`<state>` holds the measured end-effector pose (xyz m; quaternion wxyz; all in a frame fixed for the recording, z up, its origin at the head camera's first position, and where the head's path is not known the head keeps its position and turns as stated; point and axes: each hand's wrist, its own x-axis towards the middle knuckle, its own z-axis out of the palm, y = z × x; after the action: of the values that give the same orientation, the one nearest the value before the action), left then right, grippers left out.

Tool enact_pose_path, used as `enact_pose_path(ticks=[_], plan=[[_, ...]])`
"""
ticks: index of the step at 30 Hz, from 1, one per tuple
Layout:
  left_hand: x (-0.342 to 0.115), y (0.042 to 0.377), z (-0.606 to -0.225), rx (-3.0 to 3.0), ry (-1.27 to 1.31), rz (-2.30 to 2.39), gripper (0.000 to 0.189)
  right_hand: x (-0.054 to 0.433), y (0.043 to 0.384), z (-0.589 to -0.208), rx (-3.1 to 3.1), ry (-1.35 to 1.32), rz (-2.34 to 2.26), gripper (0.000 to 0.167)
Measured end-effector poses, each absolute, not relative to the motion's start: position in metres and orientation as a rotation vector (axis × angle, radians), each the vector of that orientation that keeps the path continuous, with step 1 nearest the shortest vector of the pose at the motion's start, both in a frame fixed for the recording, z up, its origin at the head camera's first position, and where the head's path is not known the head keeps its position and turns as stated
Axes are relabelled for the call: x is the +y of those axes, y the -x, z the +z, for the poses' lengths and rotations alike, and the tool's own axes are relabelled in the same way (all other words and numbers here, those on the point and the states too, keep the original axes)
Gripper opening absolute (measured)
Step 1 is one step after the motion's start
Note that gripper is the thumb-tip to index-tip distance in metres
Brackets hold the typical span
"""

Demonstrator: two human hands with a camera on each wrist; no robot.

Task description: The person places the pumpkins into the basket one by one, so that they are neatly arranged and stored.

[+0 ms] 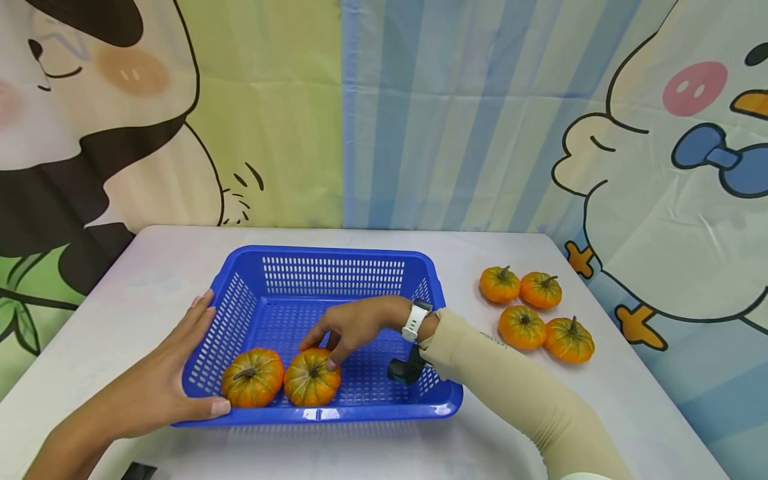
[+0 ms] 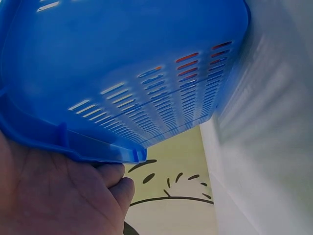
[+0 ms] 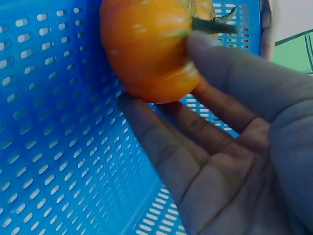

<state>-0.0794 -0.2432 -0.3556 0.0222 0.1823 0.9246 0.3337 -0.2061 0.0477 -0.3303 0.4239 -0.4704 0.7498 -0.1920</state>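
4 loose pumpkins [image 1: 522, 327] on table [image 1: 480, 448], right of hands; right hand [image 1: 353, 323] nearer. Right hand: thumb and fingers curled round held pumpkin [image 1: 311, 383] inside blue basket [image 1: 393, 413]. Other pumpkin [image 1: 253, 379]: between hands, just beside held pumpkin. Left hand [image 1: 157, 388]: grips basket rim.

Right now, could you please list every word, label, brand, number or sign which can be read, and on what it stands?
No text can be read.
Beige sleeve: small dark marks, perhaps lettering, too small to read.
Blue basket, pumpkins: no lettering visible.
Backdrop: drawn figures, no words visible.
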Motion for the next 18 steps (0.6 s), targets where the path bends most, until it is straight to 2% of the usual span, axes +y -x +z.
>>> enact_pose_path(ticks=[12,18], plan=[[-0.2434,0.0797,-0.3557,2.875,-0.557,1.008,0.126,0.0457,0.2027,-0.3284,1.908,1.166,-0.473,0.052],[-0.2433,0.0802,-0.3558,2.890,-0.549,0.971,0.126,0.0468,0.2047,-0.3253,1.975,1.220,-0.494,0.043]])
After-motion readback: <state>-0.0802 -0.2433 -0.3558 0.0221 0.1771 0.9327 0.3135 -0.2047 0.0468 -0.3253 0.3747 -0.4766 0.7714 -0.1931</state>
